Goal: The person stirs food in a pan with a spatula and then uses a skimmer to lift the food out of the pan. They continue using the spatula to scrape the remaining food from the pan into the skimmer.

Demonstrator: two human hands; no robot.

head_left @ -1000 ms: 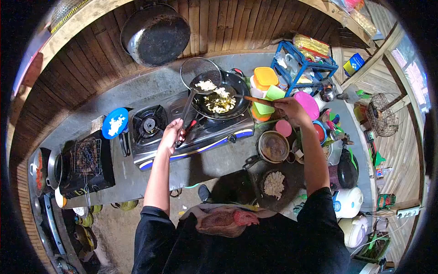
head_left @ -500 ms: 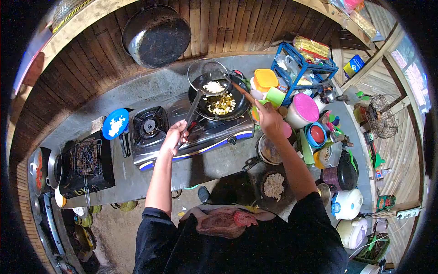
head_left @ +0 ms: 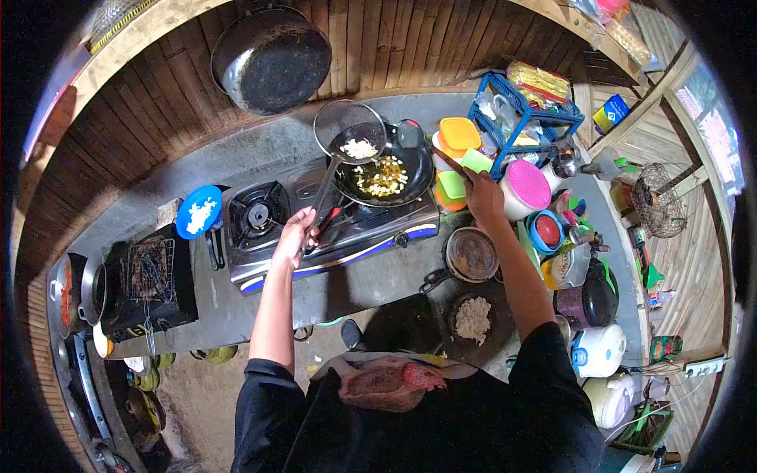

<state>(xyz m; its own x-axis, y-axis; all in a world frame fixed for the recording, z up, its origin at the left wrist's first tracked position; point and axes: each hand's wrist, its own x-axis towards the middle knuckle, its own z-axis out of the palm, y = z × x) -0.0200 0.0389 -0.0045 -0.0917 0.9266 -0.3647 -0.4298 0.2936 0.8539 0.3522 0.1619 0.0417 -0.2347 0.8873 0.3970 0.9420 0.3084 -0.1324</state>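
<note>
My left hand [head_left: 297, 235] is closed round the handle of a round wire strainer [head_left: 331, 130], which is held over the left part of a black wok [head_left: 418, 183]. White pieces [head_left: 359, 149] lie in the strainer. Below and to the right, pale pieces [head_left: 382, 183] sit in yellow oil in the wok, which stands on the right burner of the stove [head_left: 347, 242]. My right hand [head_left: 482, 193] grips the brown handle of a spatula [head_left: 410, 134]; its dark head is at the wok's upper right edge.
A blue plate [head_left: 206, 197] with white food lies left of the stove's bare burner [head_left: 259, 214]. Tubs, a pink-lidded container [head_left: 527, 189] and a blue rack [head_left: 505, 118] stand at the right. A bowl of pale food [head_left: 473, 319] is near the front.
The strainer has shifted slightly left. My right hand has moved right, and the spatula has gone from the strainer to the wok's upper right edge.
</note>
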